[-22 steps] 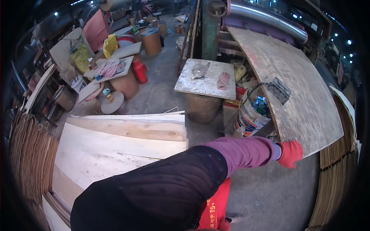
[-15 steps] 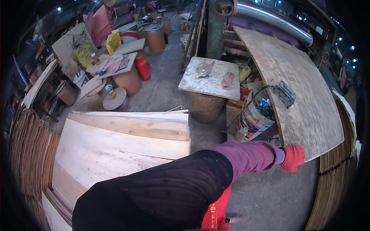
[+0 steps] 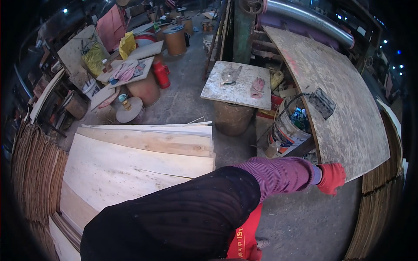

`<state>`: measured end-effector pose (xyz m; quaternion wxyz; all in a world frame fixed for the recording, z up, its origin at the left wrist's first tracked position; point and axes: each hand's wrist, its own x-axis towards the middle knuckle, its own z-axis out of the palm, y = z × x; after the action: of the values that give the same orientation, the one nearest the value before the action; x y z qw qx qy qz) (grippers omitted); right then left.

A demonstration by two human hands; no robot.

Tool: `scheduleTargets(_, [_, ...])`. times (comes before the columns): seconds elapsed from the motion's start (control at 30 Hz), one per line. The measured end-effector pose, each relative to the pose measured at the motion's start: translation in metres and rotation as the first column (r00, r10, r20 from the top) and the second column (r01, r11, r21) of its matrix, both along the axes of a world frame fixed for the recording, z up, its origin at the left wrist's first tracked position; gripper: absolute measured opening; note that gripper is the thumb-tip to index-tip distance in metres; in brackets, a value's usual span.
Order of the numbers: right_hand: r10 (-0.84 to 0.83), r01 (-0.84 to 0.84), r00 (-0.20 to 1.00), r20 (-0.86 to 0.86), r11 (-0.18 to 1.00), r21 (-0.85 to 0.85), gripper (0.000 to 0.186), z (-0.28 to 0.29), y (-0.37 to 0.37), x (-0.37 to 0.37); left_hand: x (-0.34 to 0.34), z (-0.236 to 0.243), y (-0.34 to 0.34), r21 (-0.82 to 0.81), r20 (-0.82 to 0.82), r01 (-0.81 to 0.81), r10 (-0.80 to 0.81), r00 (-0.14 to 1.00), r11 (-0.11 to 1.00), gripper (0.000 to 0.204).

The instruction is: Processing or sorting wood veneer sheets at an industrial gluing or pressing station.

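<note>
My left arm, in a black sleeve with a purple striped cuff, reaches across to the right. My left hand, in a red glove, is closed at the near left corner of a large, stained wooden board. Its fingers curl down over the edge; the thumb's place is unclear. The board slopes up to a machine with a shiny metal roller. A black, flat-headed tool with a curved handle lies at its left edge. A red patch beside my red apron may be my right hand; its fingers cannot be made out.
Left of my arm lies a stack of pale veneer sheets. Veneer piles stand at far left, and another at right. A bucket stands under the board's edge. Beside it, a square panel on a drum holds a pink glove.
The view has shifted slightly, so the background sits a little higher. My left hand stays at the board's corner.
</note>
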<state>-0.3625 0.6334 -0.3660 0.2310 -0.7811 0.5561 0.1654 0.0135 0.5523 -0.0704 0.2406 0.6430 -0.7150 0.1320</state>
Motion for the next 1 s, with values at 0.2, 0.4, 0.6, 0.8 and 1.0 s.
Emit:
scheduleTargets(0.2, [0.036,-0.036,0.999,-0.003,0.999,-0.001,0.063,0.000,-0.004,0.015,0.002,0.003,-0.003,0.081,0.015,-0.015,0.014,1.000,0.997,0.047])
scheduleTargets(0.4, [0.086,-0.086,0.996,-0.015,0.996,-0.017,0.063,0.003,-0.006,0.026,-0.002,-0.009,-0.011,-0.010,0.031,-0.054,0.054,0.998,0.999,0.046])
scheduleTargets(0.6, [0.104,-0.104,0.994,-0.022,0.994,-0.014,0.064,0.004,-0.010,0.032,-0.002,-0.006,-0.011,-0.001,0.016,-0.049,0.049,0.999,0.999,0.048])
scheduleTargets(0.8, [0.083,-0.083,0.996,-0.022,0.997,-0.006,0.065,0.004,-0.008,0.030,-0.001,-0.001,-0.007,-0.019,-0.003,-0.051,0.051,0.999,0.998,0.049])
scheduleTargets(1.0, [0.045,-0.045,0.999,-0.018,0.999,0.001,0.065,0.003,-0.006,0.022,-0.003,0.009,0.002,0.050,-0.028,-0.054,0.055,0.998,0.997,0.046])
